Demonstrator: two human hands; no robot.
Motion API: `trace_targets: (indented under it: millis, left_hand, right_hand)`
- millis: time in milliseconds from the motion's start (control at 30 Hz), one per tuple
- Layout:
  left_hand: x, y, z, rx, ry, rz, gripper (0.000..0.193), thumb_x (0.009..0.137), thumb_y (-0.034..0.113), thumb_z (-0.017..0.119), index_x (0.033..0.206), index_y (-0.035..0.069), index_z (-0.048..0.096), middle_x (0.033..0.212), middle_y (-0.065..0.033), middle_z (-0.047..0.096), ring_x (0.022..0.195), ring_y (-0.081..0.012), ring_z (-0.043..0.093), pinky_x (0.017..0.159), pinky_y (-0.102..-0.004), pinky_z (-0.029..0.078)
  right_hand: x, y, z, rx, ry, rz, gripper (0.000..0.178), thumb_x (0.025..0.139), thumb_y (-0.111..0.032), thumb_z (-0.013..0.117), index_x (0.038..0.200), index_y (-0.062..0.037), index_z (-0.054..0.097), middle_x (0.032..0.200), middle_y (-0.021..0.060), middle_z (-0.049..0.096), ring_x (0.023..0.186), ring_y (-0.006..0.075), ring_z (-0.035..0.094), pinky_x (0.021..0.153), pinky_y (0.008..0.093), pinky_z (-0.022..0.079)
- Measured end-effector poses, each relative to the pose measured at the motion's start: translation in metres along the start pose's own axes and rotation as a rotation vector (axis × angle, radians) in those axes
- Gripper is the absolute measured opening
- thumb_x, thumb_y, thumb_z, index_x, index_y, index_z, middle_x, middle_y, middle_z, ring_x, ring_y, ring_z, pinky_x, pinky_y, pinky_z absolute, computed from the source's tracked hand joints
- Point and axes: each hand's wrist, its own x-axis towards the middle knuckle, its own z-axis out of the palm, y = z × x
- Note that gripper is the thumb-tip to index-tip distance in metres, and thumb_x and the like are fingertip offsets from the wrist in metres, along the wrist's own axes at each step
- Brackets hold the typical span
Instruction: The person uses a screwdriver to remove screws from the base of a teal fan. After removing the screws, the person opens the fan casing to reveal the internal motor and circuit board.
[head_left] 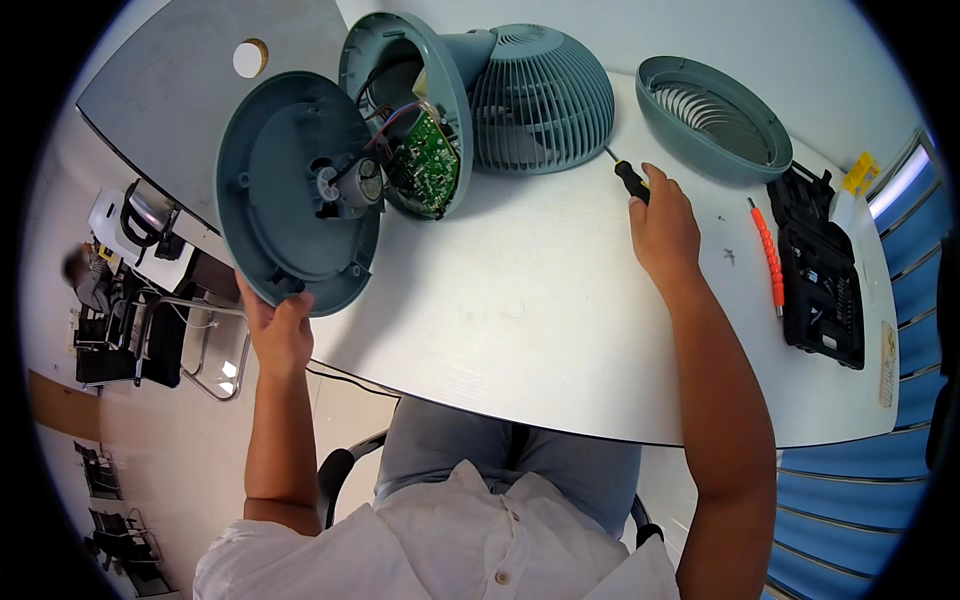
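Observation:
My left hand grips the lower rim of a round grey-green fan base cover, tilted up at the table's left edge. A small motor sits in the middle of the cover's inner side. Thin wires run from it toward the opened fan base, where a green circuit board shows. The fan's slatted head lies on its side behind. My right hand is closed round a black and yellow screwdriver, its shaft tip close to the fan head's grille.
A loose grille cover lies at the back right. Nearer are an orange flexible shaft, an opened black tool case and a few small screws. A grey board with a round hole stands at the back left. Chairs fill the left side.

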Motion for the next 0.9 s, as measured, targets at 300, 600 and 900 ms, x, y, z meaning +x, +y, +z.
trace_targets:
  millis: [300,600,900]
  left_hand:
    - [0.002,-0.009,-0.026,-0.030,-0.046,-0.009,0.074,0.067,-0.002,0.054,0.136,0.006,0.029,0.127,-0.0085,0.045,0.117,-0.0209,0.045,0.100,-0.0324,0.034]
    - [0.007,-0.011,-0.044,-0.039,-0.072,-0.017,0.073,0.065,-0.001,0.055,0.134,0.003,0.031,0.126,-0.0109,0.046,0.117,-0.0243,0.046,0.100,-0.0352,0.035]
    - [0.010,-0.022,-0.060,-0.112,-0.124,0.001,0.067,0.066,-0.002,0.057,0.130,-0.003,0.036,0.127,-0.0131,0.048,0.119,-0.0274,0.046,0.103,-0.0384,0.033]
  right_hand:
    - [0.002,0.005,-0.003,0.042,-0.015,0.018,0.039,0.085,-0.015,0.054,0.124,-0.0073,0.049,0.109,0.0124,0.056,0.102,0.0279,0.055,0.084,0.0407,0.048]
    - [-0.004,-0.007,-0.022,-0.034,-0.112,0.082,0.044,0.081,-0.015,0.055,0.124,-0.0063,0.049,0.110,0.0127,0.055,0.101,0.0264,0.057,0.084,0.0391,0.048]
    - [-0.013,-0.021,-0.041,-0.203,-0.315,0.077,0.040,0.078,-0.014,0.057,0.113,0.0042,0.051,0.106,0.0171,0.054,0.088,0.0282,0.062,0.075,0.0376,0.052]
